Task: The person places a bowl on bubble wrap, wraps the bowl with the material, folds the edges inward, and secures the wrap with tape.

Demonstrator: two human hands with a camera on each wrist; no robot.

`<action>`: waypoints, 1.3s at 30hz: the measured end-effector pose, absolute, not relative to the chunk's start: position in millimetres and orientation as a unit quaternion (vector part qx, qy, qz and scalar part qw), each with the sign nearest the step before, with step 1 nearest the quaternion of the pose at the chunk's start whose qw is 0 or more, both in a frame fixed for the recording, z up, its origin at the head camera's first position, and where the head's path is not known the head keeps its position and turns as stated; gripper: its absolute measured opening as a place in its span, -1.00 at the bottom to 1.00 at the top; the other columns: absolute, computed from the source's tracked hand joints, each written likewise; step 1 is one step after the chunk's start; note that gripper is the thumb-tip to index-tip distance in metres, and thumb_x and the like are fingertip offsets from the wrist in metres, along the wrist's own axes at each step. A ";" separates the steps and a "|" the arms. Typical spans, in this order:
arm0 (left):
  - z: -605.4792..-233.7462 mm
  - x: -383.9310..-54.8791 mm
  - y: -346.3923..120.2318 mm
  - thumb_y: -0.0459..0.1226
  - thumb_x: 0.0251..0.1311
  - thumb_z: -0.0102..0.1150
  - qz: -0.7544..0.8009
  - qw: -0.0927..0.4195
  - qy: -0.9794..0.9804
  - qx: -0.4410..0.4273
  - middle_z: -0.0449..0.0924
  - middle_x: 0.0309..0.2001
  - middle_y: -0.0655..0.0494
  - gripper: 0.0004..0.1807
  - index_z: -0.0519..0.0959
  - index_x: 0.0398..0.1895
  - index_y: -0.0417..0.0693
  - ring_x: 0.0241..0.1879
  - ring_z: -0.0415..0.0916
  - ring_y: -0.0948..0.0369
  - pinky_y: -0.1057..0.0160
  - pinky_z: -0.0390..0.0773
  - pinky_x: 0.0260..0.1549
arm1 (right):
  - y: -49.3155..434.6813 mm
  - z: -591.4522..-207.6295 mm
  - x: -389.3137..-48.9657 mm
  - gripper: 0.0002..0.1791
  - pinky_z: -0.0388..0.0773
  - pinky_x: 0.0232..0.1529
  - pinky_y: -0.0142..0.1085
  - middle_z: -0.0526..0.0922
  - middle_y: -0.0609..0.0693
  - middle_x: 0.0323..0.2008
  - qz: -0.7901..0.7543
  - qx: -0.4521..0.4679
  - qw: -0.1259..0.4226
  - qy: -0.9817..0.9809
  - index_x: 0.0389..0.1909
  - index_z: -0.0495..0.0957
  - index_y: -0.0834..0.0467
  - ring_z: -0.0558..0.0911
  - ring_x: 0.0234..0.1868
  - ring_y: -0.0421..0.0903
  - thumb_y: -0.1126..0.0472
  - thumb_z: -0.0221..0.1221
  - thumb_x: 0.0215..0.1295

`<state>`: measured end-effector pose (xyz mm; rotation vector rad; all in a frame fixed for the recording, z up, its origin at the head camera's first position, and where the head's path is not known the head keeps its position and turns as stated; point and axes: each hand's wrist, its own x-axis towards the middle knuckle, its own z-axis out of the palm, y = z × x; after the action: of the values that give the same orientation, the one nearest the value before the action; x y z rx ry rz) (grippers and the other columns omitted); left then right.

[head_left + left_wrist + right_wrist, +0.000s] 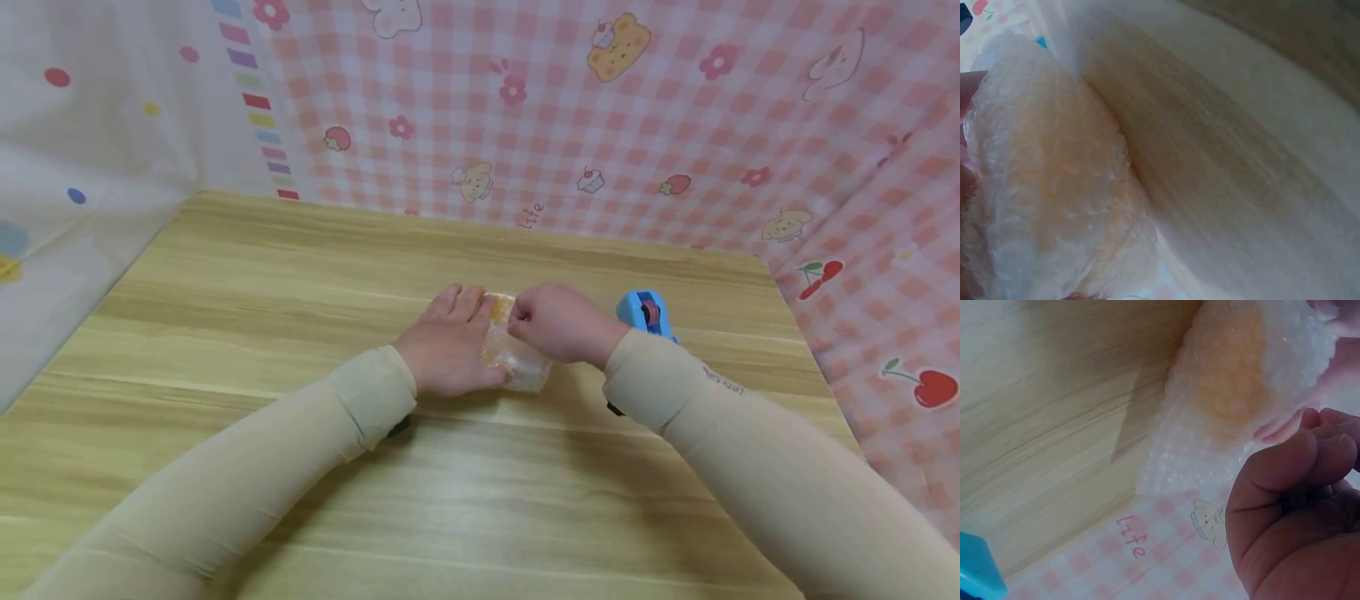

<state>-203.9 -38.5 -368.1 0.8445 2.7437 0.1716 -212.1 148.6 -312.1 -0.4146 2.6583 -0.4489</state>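
A bubble-wrap package (pixel 525 358) with something orange inside lies between my hands on the wooden table (pixel 300 275). My left hand (pixel 453 350) holds it from the left side, thumb near its front edge and fingers toward the back. In the left wrist view, the bubble wrap (pixel 1054 169) bulges close to the camera and hides most of that hand. My right hand (pixel 562 321) is over the package's back right part, fingers curled and fingertips together. The right wrist view shows this hand (pixel 1297 506) beside the wrap (pixel 1229 394); I can make out nothing between its fingertips.
A blue tape dispenser (pixel 647 312) with a pinkish roll stands right of the package, close to my right wrist. Pink checked cloth (pixel 480 100) hangs behind the table and along the right. A white dotted cloth (pixel 97 133) hangs on the left.
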 end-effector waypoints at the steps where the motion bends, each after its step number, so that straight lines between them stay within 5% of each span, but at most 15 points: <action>1: -368.4 -204.0 -38.3 0.42 0.36 -0.06 0.059 0.131 0.946 0.292 -0.24 0.73 -0.21 0.21 -0.15 0.71 -0.27 0.72 -0.32 -0.17 -0.07 -0.29 0.70 | 147.2 -313.5 -213.4 -0.76 0.57 -0.28 -0.29 0.74 -0.01 -0.25 -0.159 -0.149 0.206 0.954 -0.15 0.73 0.13 0.62 -0.31 -0.09 0.09 0.15 0.57; 8: -366.7 -203.7 -37.4 0.39 0.37 -0.05 0.051 0.122 0.944 0.301 -0.20 0.72 -0.23 0.19 -0.13 0.70 -0.30 0.71 -0.29 -0.19 -0.06 -0.28 0.70 | 140.1 -321.6 -221.6 -0.74 0.64 -0.25 -0.27 0.77 0.01 -0.25 -0.143 -0.133 0.217 0.956 -0.15 0.74 0.15 0.66 -0.30 -0.08 0.10 0.13 0.57; 14: -366.8 -204.0 -37.7 0.38 0.37 -0.05 0.047 0.110 0.943 0.309 -0.15 0.71 -0.24 0.18 -0.11 0.69 -0.31 0.71 -0.26 -0.15 -0.05 -0.28 0.70 | 132.6 -325.0 -224.5 -0.71 0.57 -0.40 -0.32 0.69 -0.01 -0.47 -0.126 -0.138 0.217 0.958 -0.38 0.70 0.17 0.59 -0.48 -0.13 0.18 0.13 0.54; 19: -366.9 -204.0 -38.2 0.38 0.38 -0.08 0.041 0.106 0.941 0.318 -0.14 0.71 -0.25 0.17 -0.10 0.69 -0.33 0.72 -0.27 -0.09 -0.04 -0.29 0.71 | 127.1 -327.5 -225.6 -0.69 0.65 -0.25 -0.20 0.66 0.01 -0.48 -0.080 -0.168 0.205 0.961 -0.48 0.64 0.17 0.58 -0.46 -0.08 0.19 0.13 0.50; 25: -366.8 -203.8 -38.2 0.37 0.36 -0.06 0.044 0.105 0.942 0.315 -0.15 0.71 -0.25 0.17 -0.11 0.69 -0.31 0.71 -0.25 -0.15 -0.03 -0.29 0.71 | 120.5 -330.2 -227.4 -0.75 0.71 0.00 -0.06 0.74 0.10 -0.34 -0.026 -0.204 0.192 0.960 -0.40 0.69 0.22 0.62 -0.35 0.00 0.22 0.15 0.43; 39: -368.1 -204.0 -39.3 0.31 0.32 0.08 0.072 0.101 0.942 0.312 -0.11 0.70 -0.26 0.15 -0.04 0.70 -0.25 0.70 -0.20 -0.16 -0.02 -0.28 0.71 | 104.1 -337.9 -225.4 -0.79 0.74 0.09 -0.02 0.78 0.06 -0.01 0.024 -0.204 0.178 0.962 -0.07 0.73 0.07 0.73 -0.04 0.04 0.21 0.15 0.44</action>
<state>-204.0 -39.3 -368.1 0.9219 2.7821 0.2139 -225.4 104.1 -337.9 -0.5777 2.7224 0.0676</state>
